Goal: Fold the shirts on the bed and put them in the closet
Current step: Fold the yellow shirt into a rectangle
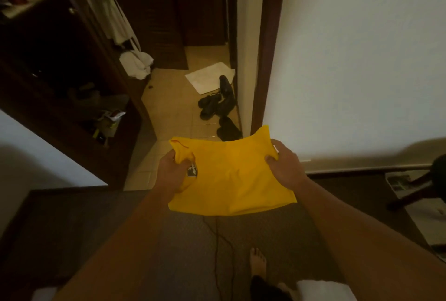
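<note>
A folded yellow shirt (229, 175) with a small dark badge hangs in the air in front of me. My left hand (173, 170) grips its left edge beside the badge. My right hand (284, 165) grips its right edge, thumb on top. The open dark wooden closet (72, 88) stands at the left, with shelves holding clothes and small items. The bed is out of view.
Black shoes (217, 105) and a white sheet of paper (207, 76) lie on the tiled floor in the passage ahead. White cloth (136, 61) hangs off the closet. A dark rug (96, 228) is underfoot, a cable across it. A stool (424, 180) stands at the right.
</note>
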